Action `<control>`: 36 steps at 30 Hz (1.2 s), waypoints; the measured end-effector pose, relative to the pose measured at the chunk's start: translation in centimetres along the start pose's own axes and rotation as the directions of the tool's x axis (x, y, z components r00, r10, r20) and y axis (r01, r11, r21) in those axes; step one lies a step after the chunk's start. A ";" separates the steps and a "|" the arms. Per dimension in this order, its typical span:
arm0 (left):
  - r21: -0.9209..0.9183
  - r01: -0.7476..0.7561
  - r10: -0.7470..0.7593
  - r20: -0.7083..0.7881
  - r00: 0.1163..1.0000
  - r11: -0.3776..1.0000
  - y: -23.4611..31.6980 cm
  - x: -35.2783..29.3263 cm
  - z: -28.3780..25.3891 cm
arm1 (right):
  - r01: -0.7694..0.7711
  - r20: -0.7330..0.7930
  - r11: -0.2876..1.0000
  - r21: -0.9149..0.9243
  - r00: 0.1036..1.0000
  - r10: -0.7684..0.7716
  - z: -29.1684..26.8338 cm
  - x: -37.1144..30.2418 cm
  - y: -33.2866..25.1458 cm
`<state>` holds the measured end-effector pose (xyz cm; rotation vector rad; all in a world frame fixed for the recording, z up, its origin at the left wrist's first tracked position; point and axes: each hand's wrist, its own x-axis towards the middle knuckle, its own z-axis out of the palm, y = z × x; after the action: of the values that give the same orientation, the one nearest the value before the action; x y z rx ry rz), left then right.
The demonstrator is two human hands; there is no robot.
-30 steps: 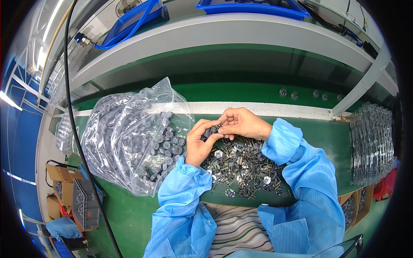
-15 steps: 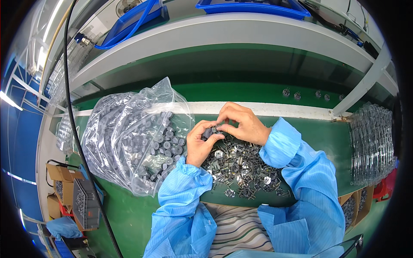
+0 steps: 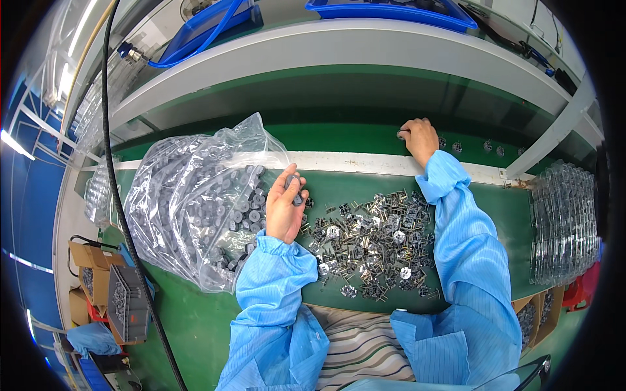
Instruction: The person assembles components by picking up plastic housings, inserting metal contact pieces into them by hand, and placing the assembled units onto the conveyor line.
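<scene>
My left hand (image 3: 283,207) is closed around a dark grey round plastic cap (image 3: 298,198), held above the bench beside the clear plastic bag (image 3: 176,202). Many grey round caps (image 3: 244,212) like it fill the bag and spill from its mouth. My right hand (image 3: 420,138) reaches to the green strip at the back, its fingertips pinched on a small dark part (image 3: 400,135) that is mostly hidden. Nearer to me lies a pile of small black and silver parts with metal pins (image 3: 372,244).
Several small pin parts (image 3: 488,146) stand in a row behind the white rail (image 3: 365,163). Stacked clear plastic trays (image 3: 564,221) are at the right. A black cable (image 3: 111,163) hangs at the left. Above the back runs a grey shelf beam (image 3: 339,49) with blue trays (image 3: 391,9).
My hands have come apart. The right one has moved far back and right with a small part; the left has drawn slightly left, keeping a grey cap.
</scene>
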<state>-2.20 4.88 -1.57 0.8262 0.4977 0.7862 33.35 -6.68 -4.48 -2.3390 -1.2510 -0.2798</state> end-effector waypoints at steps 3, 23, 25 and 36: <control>0.072 -0.031 0.035 -0.063 0.997 0.997 0.5 -0.5 0.3 | 0.207 -0.330 0.970 -0.131 0.913 -0.239 -1.2 -0.4 -4.0; 0.338 -0.134 0.122 0.058 0.991 0.931 -0.7 -0.7 1.3 | 0.624 0.133 0.724 0.295 0.723 -0.678 -2.2 -5.9 -12.5; 0.572 -0.218 0.243 0.034 0.970 0.791 -0.8 -1.0 2.0 | 0.542 0.154 0.762 0.353 0.770 -0.619 -2.8 -5.4 -12.6; 0.791 -0.389 0.377 0.218 0.900 0.471 -1.4 -1.4 2.9 | 0.052 0.176 0.485 0.873 0.894 -0.412 -4.2 -5.4 -14.2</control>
<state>-0.56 1.83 -0.87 1.8970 0.6931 0.9621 18.77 -5.96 1.41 -1.3423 -1.4277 0.6287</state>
